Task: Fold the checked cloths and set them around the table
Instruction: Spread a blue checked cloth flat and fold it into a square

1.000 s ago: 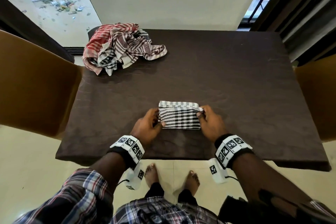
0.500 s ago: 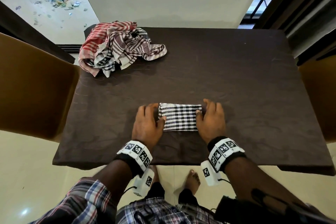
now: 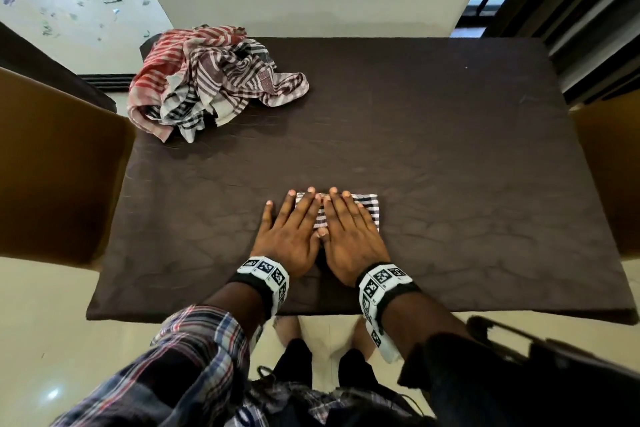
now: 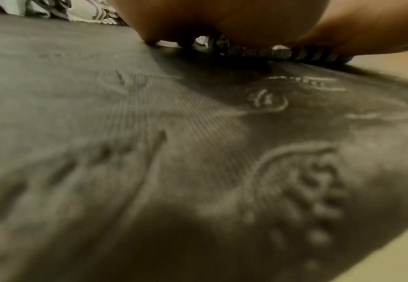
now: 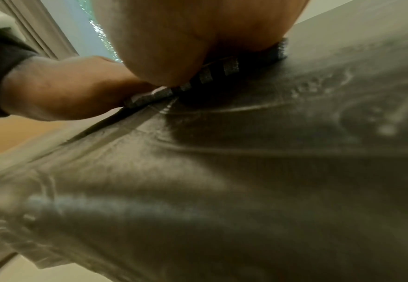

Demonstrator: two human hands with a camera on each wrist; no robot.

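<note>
Both my left hand (image 3: 289, 236) and right hand (image 3: 349, 236) have slid onto the folded cloth (image 3: 369, 210) at lower centre, flat, gripping nothing; lifting carelessly could spring the folds.

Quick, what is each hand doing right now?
Left hand: open, fingers straight, pressing flat on the folded cloth.
Right hand: open, fingers straight, pressing flat on the same cloth.

Folded cloth (image 3: 367, 206) near table's (image 3: 450, 149) front edge, cloth heap (image 3: 214, 76) far-left corner
</note>
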